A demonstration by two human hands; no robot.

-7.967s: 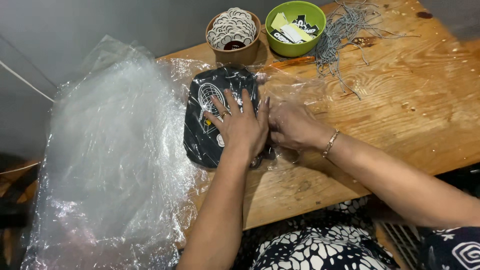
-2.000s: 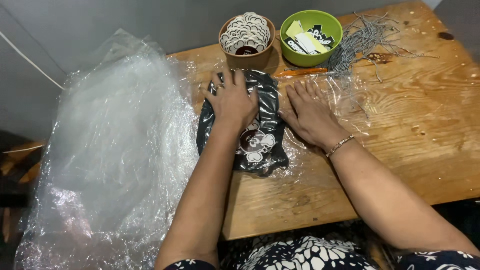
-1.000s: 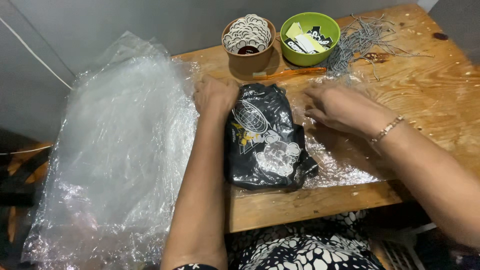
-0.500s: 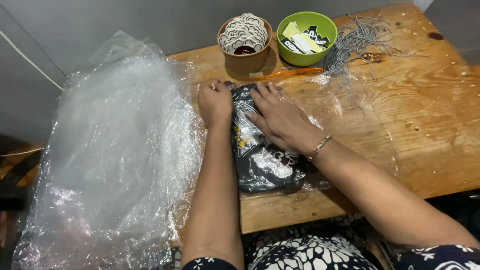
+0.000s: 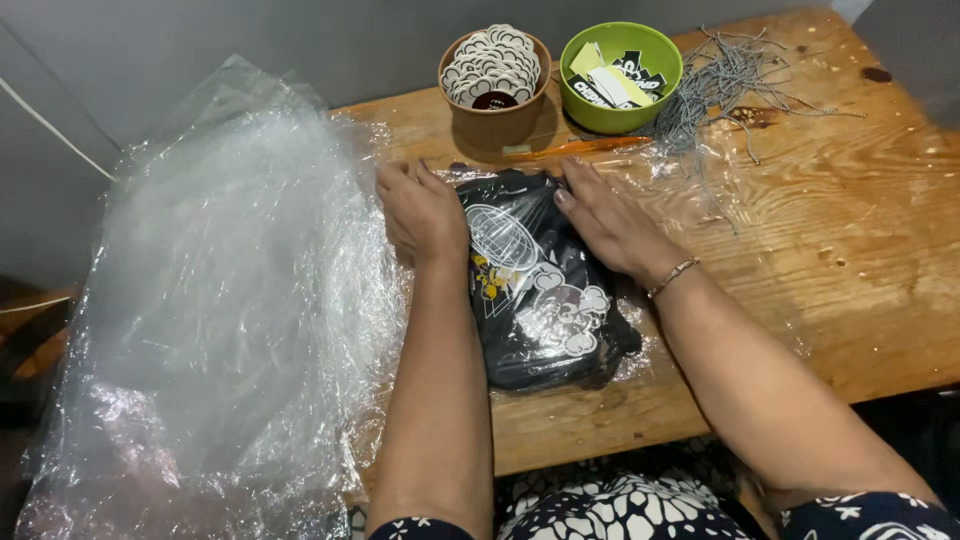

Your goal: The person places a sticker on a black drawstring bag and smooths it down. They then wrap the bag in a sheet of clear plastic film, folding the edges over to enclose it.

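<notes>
Head camera looks down on a wooden counter where a folded black garment with a white print, wrapped in clear plastic, lies near the front edge between the person's two hands. The left hand lies flat, palm down, against the garment's left edge, its grip spread and closed on nothing. The right hand, with a thin bracelet at the wrist, rests flat on the garment's upper right side, its grip likewise spread and pinching nothing. A large heap of clear plastic bags covers the counter's left end, just beside the left hand. Behind the garment stand a brown bowl of round stickers and a green bowl of paper tags, side by side, with an orange pen lying in front of them. A tangle of grey strings lies to the right of the green bowl.
</notes>
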